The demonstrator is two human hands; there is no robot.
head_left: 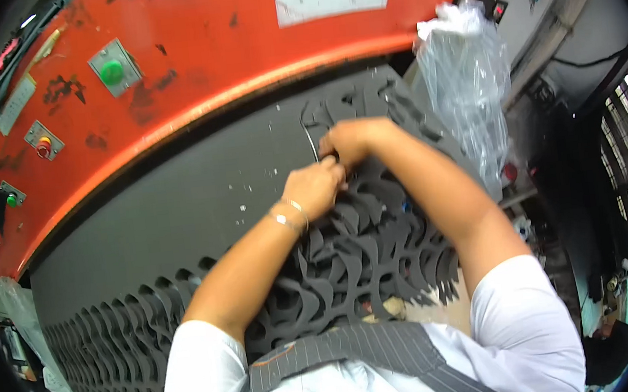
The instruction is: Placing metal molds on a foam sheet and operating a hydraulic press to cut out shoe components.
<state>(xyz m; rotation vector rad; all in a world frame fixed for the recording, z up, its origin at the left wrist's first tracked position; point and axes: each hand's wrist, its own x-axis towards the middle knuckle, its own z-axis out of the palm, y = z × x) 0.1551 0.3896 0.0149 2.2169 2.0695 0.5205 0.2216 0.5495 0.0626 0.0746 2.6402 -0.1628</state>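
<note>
A large dark grey foam sheet (168,188) lies in front of me. Its near and right parts are a web of curved cut-outs (346,273), while the far left part is uncut. My right hand (354,142) is closed, its fingers curled down by a thin, curved metal strip (311,139) that stands at the border of the cut area. Close beside it, my left hand (315,188) has its fingers bent together near the strip's lower end. The fingertips of both hands are partly hidden, so what the left one grips cannot be made out.
Beyond the sheet runs a red machine beam (198,40) with a green button (111,72) and a red knob (44,147). Clear plastic bags (466,80) hang at the right end. Small white scraps (242,208) dot the sheet. A person's dark-haired head (609,348) shows at lower right.
</note>
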